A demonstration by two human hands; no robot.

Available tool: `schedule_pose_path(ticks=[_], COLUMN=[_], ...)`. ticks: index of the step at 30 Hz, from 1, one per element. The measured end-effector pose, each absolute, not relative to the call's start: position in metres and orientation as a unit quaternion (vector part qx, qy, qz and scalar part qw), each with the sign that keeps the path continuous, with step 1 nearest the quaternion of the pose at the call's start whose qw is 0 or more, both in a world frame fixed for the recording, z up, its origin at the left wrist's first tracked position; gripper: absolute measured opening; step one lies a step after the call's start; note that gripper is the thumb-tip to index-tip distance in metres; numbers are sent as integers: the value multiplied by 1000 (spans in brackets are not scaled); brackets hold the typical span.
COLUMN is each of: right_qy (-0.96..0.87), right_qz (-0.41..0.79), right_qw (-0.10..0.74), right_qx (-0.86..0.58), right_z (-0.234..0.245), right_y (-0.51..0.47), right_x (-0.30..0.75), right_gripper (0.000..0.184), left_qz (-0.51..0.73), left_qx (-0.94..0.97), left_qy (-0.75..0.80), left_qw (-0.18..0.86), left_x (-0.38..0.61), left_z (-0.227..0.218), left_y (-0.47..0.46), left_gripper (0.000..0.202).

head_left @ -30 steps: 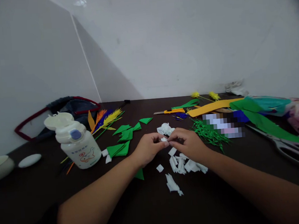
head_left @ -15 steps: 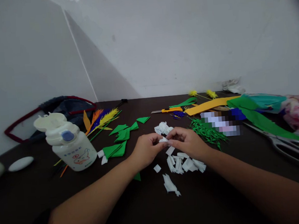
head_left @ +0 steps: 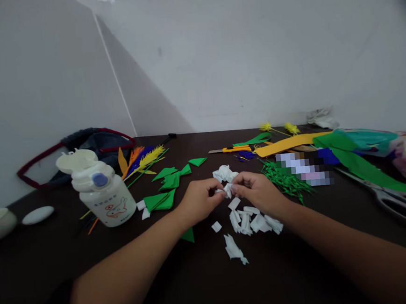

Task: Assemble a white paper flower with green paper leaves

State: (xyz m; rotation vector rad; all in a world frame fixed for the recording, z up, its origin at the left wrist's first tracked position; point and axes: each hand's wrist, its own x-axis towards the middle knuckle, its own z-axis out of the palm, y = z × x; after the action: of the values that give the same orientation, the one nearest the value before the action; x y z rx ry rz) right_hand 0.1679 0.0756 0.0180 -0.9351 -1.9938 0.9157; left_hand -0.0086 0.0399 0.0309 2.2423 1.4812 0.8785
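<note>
A small crumpled piece of white tissue paper (head_left: 228,190) is pinched between the fingertips of both hands over the dark table. My left hand (head_left: 201,198) grips it from the left with thumb and fingers closed. From the other side, my right hand (head_left: 257,192) holds it the same way. Just beyond the fingers lies a crumpled white wad (head_left: 225,173). Nearer to me, several folded white tissue pieces (head_left: 245,221) lie in a loose group, with a small white square (head_left: 216,226) and a longer twisted piece (head_left: 235,249) apart from them.
Left stand a white bottle (head_left: 107,197) with its lid up, paper wheat ears (head_left: 147,160) and green paper pieces (head_left: 161,200). Behind lies a yellow utility knife (head_left: 231,149), blade out. Right are green strands (head_left: 284,178), a yellow strip (head_left: 288,143) and scissors (head_left: 389,198).
My hands have drawn slightly apart, and more of the white paper shows between the fingertips. The whole view has shifted a little, so things appear farther right.
</note>
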Motion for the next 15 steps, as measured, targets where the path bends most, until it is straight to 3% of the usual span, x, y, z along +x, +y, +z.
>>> schedule_pose_path(ticks=[9,15], right_qy=[-796,-812], right_qz=[323,283], right_qw=[358,379], right_qx=[-366,-344], right_z=[19,17], right_y=[71,72], right_x=[166,165], right_gripper=[10,9], left_qz=[314,345], left_qx=[780,725], left_qy=[513,491], left_qw=[172,339], left_x=[-9,-9], left_z=[31,30], left_y=[37,41], left_gripper=[17,23])
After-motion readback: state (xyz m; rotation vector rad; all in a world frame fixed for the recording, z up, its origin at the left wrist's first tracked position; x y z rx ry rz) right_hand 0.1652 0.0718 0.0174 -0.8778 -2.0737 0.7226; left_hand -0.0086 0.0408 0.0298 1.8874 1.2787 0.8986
